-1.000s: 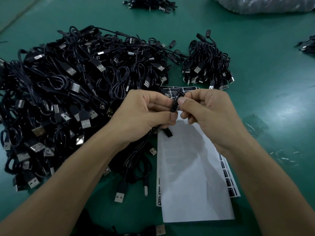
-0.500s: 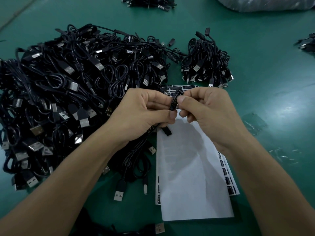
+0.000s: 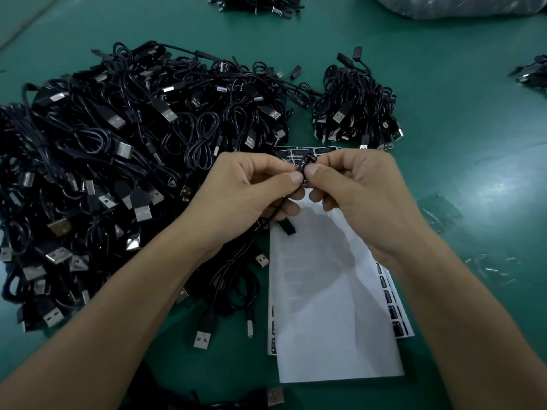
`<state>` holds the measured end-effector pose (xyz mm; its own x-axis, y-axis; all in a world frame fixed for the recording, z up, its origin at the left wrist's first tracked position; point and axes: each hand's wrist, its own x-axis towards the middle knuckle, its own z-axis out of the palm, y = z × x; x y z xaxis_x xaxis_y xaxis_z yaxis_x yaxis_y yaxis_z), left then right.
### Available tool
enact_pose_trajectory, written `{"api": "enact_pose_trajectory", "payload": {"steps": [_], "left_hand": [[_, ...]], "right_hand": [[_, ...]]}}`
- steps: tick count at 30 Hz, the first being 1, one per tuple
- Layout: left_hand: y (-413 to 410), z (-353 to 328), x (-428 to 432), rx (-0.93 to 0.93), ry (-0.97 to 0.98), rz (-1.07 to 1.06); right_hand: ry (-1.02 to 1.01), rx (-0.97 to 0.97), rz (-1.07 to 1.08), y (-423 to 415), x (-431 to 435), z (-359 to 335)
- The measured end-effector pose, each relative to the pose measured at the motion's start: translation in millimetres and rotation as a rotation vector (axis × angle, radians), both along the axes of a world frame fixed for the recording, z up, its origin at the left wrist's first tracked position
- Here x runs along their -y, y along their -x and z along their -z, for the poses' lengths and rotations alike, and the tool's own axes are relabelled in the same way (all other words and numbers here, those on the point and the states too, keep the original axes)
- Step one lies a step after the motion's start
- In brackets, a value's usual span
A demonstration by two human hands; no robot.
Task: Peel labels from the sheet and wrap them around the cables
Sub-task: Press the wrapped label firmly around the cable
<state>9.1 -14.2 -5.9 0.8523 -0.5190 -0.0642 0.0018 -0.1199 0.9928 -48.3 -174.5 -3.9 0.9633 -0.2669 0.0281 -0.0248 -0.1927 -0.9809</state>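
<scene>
- Green table covering point(image 3: 444, 119) formed the work surface and filled the whole view.
- Large pile of black USB cables point(image 3: 118, 161) lay on the left half of the table, with many silver plugs showing.
- Smaller bundle of cables point(image 3: 355, 105) sat just right of the large pile, at the far side of the hands.
- White backing sheet point(image 3: 331, 306) lay flat near the person, partly under both hands.
- Label sheet point(image 3: 392, 309) with black labels lay beneath the backing sheet; its labels showed along the right edge and again just beyond the fingertips.
- Left hand point(image 3: 242, 190) had its fingers curled, with thumb and forefinger pinched on the held cable point(image 3: 273, 216).
- Right hand point(image 3: 361, 187) was likewise curled, its thumb tip almost meeting the left thumb and pinched on the same cable from the other side.
- Black label point(image 3: 307, 161) sat on the cable between the two thumb tips; how far round it reached could not be told.
- Held cable ran down from the pinch, under the left hand and toward the near cables; a black connector point(image 3: 286, 227) showed over the backing sheet below the hands.
- Clear plastic bag point(image 3: 458, 5) lay at the far right edge.
- Further cable heap point(image 3: 257, 5) lay at the far edge.
</scene>
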Motion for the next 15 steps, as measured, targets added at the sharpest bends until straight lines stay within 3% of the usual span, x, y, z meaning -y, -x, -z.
{"api": "enact_pose_trajectory", "payload": {"steps": [15], "left_hand": [[0.1, 3.1, 1.7, 0.035, 0.005, -0.035]], "right_hand": [[0.046, 0.023, 0.018, -0.6, -0.3, 2.3]]}}
